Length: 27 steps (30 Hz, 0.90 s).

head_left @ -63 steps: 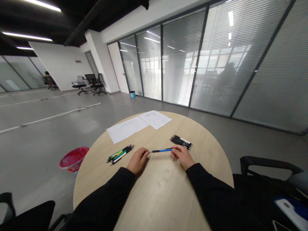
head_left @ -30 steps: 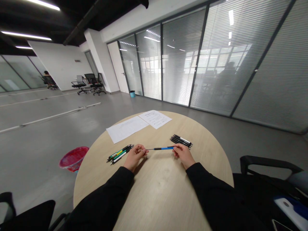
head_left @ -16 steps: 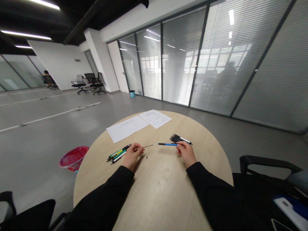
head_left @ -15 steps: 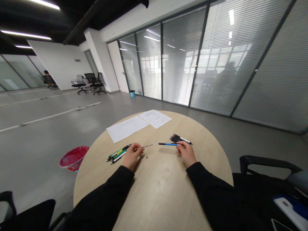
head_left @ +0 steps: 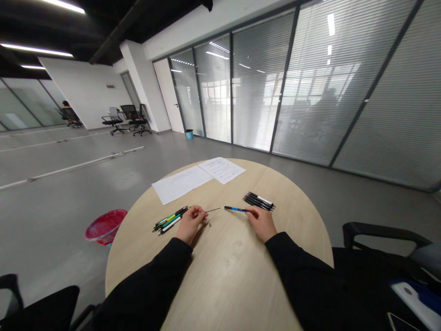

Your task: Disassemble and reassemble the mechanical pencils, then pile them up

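My left hand point(head_left: 190, 224) pinches a thin dark refill point(head_left: 212, 210) between finger and thumb, just right of a bundle of green, yellow and white pens point(head_left: 169, 219). My right hand point(head_left: 262, 223) grips a blue and black pen barrel point(head_left: 236, 209), whose tip points toward the refill with a small gap between them. Just beyond the right hand lies a bundle of black pens with white clips point(head_left: 258, 201). A tiny dark part point(head_left: 210, 225) rests on the round wooden table point(head_left: 227, 262) near my left hand.
Two white paper sheets point(head_left: 181, 185) lie at the table's far edge. A red bin point(head_left: 105, 226) stands on the grey floor to the left. An armchair point(head_left: 379, 234) stands at right. A distant seated person point(head_left: 67, 112) and office chairs point(head_left: 126, 120) stand by a far wall.
The pen held between both hands has come apart, leaving the refill in my left hand and the barrel in my right. The barrel now tilts slightly, and a tiny part lies on the table.
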Each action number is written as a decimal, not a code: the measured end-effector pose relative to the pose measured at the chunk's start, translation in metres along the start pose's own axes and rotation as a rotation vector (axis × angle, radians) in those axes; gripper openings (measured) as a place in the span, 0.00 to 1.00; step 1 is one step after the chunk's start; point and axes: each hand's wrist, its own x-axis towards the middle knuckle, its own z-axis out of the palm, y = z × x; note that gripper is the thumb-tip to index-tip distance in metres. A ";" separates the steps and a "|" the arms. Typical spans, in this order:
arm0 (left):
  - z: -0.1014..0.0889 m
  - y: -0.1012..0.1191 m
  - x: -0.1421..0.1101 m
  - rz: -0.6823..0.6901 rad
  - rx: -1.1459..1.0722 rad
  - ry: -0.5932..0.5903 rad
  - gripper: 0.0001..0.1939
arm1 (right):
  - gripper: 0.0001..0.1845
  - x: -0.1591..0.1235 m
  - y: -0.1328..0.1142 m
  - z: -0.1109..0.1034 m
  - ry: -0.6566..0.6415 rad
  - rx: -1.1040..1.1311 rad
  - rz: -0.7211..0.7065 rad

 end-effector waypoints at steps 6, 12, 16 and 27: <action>0.002 0.005 -0.004 -0.019 -0.013 -0.026 0.13 | 0.12 -0.001 -0.002 0.001 -0.042 -0.051 -0.031; 0.003 0.007 -0.005 -0.030 -0.026 -0.050 0.13 | 0.13 -0.002 -0.011 -0.002 -0.143 -0.178 -0.103; 0.003 0.004 -0.004 -0.031 -0.025 -0.074 0.15 | 0.14 -0.003 -0.011 -0.002 -0.220 -0.303 -0.172; 0.004 0.006 -0.005 -0.026 -0.024 -0.100 0.15 | 0.13 -0.008 -0.024 -0.004 -0.376 -0.594 -0.319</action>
